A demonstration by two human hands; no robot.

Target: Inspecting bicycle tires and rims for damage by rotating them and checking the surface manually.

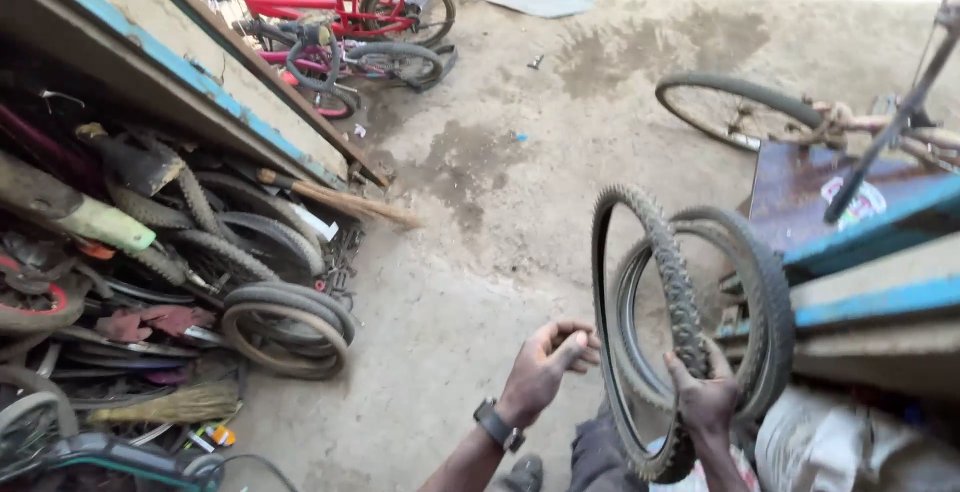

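Your right hand [706, 395] grips a knobby black bicycle tyre [668, 282] by its lower tread, holding it upright above the dirt floor [480, 282] with a smoother tyre [772, 297] just behind it. Your left hand [545, 362], wearing a wristwatch [498, 424], hangs loosely curled beside the tyre's rim edge, holding nothing.

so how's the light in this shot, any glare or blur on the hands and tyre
Head view: harsh sun blows out the ground along the top edge, while the tyre pile on the left sits in deep shade; the left hand looks slightly soft, the right hand and the knobbly tyre are sharp; edges bend from the wide lens.
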